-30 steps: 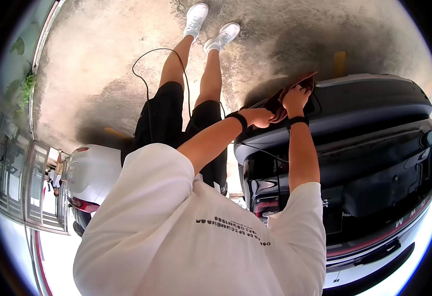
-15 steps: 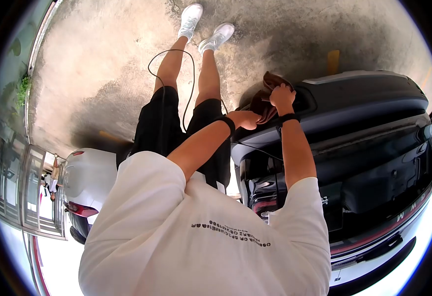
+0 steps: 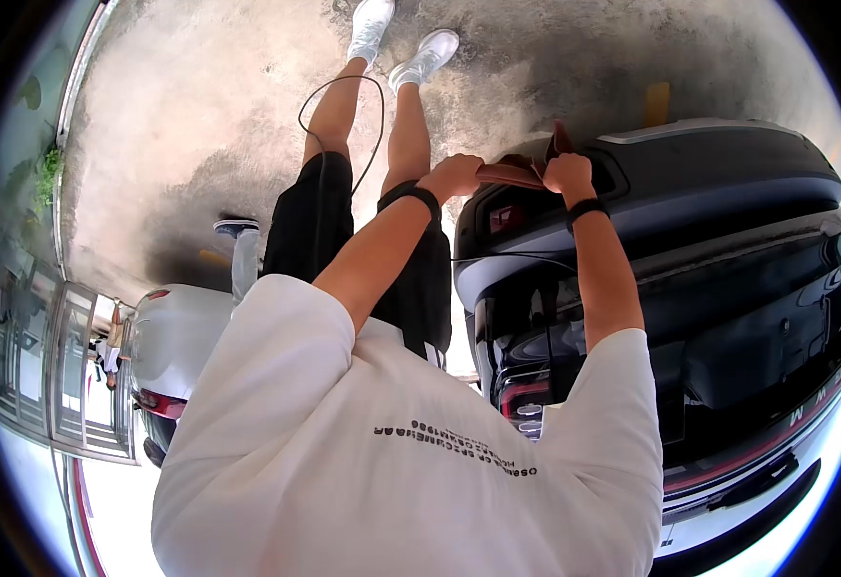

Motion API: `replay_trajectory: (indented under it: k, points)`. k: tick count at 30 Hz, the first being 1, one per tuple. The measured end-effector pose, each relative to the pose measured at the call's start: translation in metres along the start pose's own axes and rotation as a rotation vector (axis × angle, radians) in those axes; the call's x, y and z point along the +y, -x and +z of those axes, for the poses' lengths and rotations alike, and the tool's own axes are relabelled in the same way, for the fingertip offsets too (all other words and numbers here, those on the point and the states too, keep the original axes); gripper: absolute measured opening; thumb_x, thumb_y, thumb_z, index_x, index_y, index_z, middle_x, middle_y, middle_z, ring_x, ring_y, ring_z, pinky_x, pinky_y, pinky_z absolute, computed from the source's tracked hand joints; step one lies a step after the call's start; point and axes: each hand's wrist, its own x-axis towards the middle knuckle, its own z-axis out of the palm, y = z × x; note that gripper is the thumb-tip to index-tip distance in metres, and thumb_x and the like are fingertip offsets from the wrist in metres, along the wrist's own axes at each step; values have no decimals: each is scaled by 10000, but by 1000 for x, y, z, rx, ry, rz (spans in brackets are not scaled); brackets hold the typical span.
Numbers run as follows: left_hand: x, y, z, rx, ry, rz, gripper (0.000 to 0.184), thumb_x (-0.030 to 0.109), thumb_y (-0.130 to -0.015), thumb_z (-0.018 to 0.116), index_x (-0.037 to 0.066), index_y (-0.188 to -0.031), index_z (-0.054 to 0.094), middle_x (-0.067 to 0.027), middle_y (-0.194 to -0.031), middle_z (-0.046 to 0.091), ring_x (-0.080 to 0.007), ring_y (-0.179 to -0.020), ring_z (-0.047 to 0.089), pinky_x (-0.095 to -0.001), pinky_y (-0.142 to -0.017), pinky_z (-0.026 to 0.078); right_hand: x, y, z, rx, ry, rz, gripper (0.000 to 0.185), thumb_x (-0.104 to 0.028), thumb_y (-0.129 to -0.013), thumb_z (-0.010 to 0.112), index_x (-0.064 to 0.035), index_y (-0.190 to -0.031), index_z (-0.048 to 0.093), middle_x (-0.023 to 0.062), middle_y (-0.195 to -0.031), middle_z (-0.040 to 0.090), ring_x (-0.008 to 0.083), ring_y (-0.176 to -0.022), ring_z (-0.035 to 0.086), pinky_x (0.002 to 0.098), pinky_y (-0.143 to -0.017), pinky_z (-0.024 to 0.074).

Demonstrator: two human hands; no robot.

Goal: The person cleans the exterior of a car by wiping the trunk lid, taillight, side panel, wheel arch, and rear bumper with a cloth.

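Note:
A brown cloth is stretched between my two hands beside the rear bumper of a dark car. My left hand is closed on the cloth's left end, near the bumper's corner. The other end is in my right hand, closed in front of a recess in the bumper. Part of the cloth sticks up above my right hand. Both wrists wear black bands. A small reddish lamp shows in the bumper below the cloth.
A thin black cable loops by my legs and runs toward the car. At left are a light-coloured car and another person's lower leg with a dark shoe. More people stand by a glass-fronted building.
My left hand has moved up and left, and the bunched cloth is now pulled out between my hands. The small bumper lamp has come into view, as has the other person's leg.

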Motion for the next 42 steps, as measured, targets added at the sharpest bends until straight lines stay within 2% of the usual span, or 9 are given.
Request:
replay_trajectory:
  k: [6, 13, 19, 21, 22, 25, 33, 39, 42]
  points:
    - [-16, 3, 1, -92, 123, 140, 527, 37, -858, 478, 122, -1378, 466, -206, -1197, 637, -391, -1114, 604, -433, -906, 468, -46, 1, 14, -62, 27, -74, 292, -213, -874, 537, -163, -1063, 755, 61, -1100, 722, 259, -1046, 678, 384, -838, 542]
    - [20, 15, -9, -345, 75, 179, 610, 5, -834, 444, 43, -1442, 413, -213, -1415, 490, -373, -1310, 460, -405, -1051, 386, -9, -3, 7, -18, -188, 173, 266, -218, -885, 539, -164, -1015, 765, 46, -1077, 728, 253, -1071, 664, 411, -874, 486]
    - [46, -9, 24, -230, 158, 411, 556, 20, -823, 460, 42, -1377, 420, -212, -1216, 615, -371, -1064, 616, -429, -812, 498, -3, 9, -10, 47, 153, 160, 276, -251, -927, 523, -164, -1031, 763, 55, -1112, 719, 247, -1051, 661, 413, -967, 384]
    - [74, 11, 6, -515, 175, 132, 633, 15, -830, 448, 71, -1456, 374, -221, -1263, 587, -377, -1091, 601, -410, -808, 523, -14, 11, 4, 30, 150, 181, 285, -275, -943, 516, -169, -1039, 763, 63, -1099, 721, 244, -1062, 657, 420, -966, 389]
    - [71, 8, 9, -567, 71, 140, 630, 22, -828, 455, 103, -1450, 390, -209, -1226, 609, -366, -1016, 632, -411, -695, 540, -20, 15, 9, 4, 115, 159, 298, -271, -945, 504, -163, -1048, 762, 70, -1102, 720, 251, -1062, 657, 433, -986, 384]
    - [69, 13, 4, -608, 0, 112, 612, 29, -836, 460, 98, -1441, 402, -189, -1227, 616, -367, -1059, 618, -424, -764, 530, -22, 10, 3, -62, -16, 180, 325, -261, -941, 489, -143, -1101, 746, 84, -1143, 708, 279, -1059, 657, 488, -1047, 354]
    - [58, 16, 4, -332, 17, 228, 575, -4, -825, 475, 81, -1393, 485, -191, -1281, 603, -399, -1175, 557, -439, -951, 457, 1, 8, -13, -71, -51, 231, 349, -231, -928, 481, -108, -1181, 686, 96, -1234, 665, 319, -1159, 611, 488, -998, 412]
    - [67, -17, -3, 320, 558, 317, 398, -76, -764, 451, 1, -1107, 637, -221, -969, 692, -378, -947, 658, -396, -847, 499, 107, 8, -75, 43, -243, 103, 358, -217, -918, 489, -7, -1163, 643, 227, -1129, 667, 434, -1055, 616, 491, -897, 502]
    - [67, -27, -12, 426, 468, 244, 345, -55, -766, 464, 15, -1058, 635, -234, -918, 673, -411, -885, 642, -409, -803, 501, 148, 17, -88, 197, -321, -44, 372, -272, -932, 493, 11, -1110, 657, 258, -1056, 671, 443, -994, 631, 487, -835, 518]
